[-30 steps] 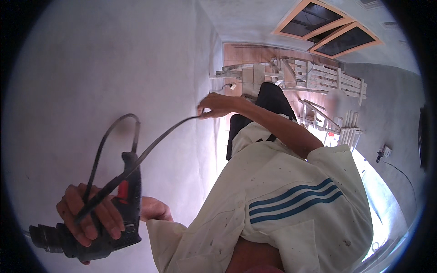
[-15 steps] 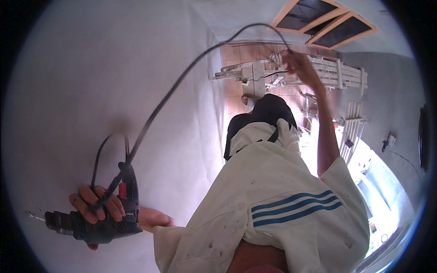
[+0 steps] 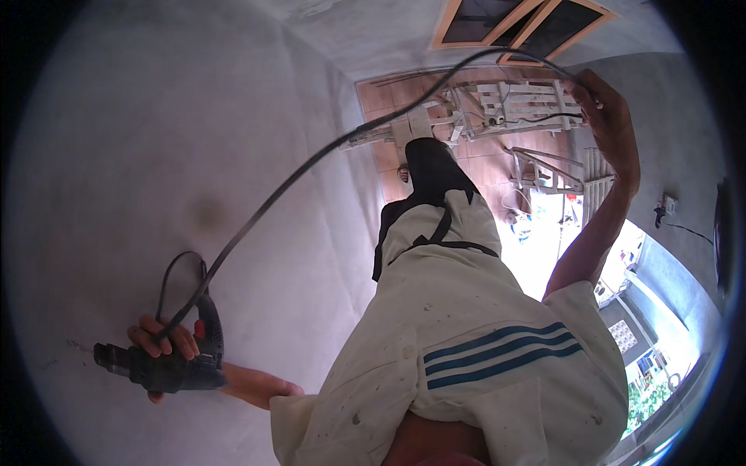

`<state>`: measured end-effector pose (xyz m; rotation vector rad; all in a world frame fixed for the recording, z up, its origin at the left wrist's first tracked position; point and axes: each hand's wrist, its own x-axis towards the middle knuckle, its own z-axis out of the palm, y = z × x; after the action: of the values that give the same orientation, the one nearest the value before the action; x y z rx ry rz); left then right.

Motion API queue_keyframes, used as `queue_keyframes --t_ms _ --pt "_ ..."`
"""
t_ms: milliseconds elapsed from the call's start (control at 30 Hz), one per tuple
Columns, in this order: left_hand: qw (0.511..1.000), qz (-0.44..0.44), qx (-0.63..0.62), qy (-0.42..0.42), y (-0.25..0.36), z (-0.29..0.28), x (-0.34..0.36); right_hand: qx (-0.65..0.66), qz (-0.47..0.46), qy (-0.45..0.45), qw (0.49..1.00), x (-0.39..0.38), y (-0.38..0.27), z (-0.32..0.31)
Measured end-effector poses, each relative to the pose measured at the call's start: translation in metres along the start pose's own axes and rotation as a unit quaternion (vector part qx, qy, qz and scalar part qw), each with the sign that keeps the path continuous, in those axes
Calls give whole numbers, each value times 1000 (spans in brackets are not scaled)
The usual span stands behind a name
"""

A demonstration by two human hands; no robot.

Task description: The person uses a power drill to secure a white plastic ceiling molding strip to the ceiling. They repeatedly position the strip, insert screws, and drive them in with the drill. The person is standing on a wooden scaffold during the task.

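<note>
At the lower left, my left hand (image 3: 165,342) wraps its fingers round the body of a black power drill (image 3: 183,374) with a red switch on its grip. The blurred bit points left, close by the grey wall; whether it touches cannot be made out. A dark power cord (image 3: 299,169) loops from the grip, passes the left fingers and arcs across to the upper right. There my right hand (image 3: 610,116), raised at the end of a stretched arm, is closed on the cord. A further length of cord runs left from beside that hand, over the wooden platform.
A bare grey wall (image 3: 155,155) stands along my left. Below are pale wooden slatted platforms (image 3: 524,99) and a trestle (image 3: 548,171) on a tiled floor (image 3: 381,97). Wood-framed windows (image 3: 536,35) are at the top. A socket with a plug (image 3: 663,208) is on the right wall.
My right hand has swung to the right, drawing the cord into a longer arc. The drill in my left hand has shifted slightly right and up. My legs and the room have shifted in view.
</note>
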<state>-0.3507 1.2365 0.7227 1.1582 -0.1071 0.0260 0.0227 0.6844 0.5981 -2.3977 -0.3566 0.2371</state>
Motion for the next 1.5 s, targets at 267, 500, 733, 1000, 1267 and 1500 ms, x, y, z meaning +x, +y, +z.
queue_keyframes --t_ms 267,500,733,1000,1267,1500 --pt "999 -1 39 26 4 -8 -15 -77 6 52 996 24 31 -11" --pt "999 -29 16 19 9 -15 -23 15 -53 8 998 68 154 72" --pt "999 -28 27 22 2 -6 -15 -16 -8 1 1000 -12 231 157" --pt "999 -45 30 -2 -1 -15 2 79 180 106 975 -94 266 186" --pt "997 -69 -12 -40 -57 3 121 484 284 187 806 -127 274 144" --pt "986 -137 -82 -42 -144 11 227 436 380 299 759 -179 326 166"
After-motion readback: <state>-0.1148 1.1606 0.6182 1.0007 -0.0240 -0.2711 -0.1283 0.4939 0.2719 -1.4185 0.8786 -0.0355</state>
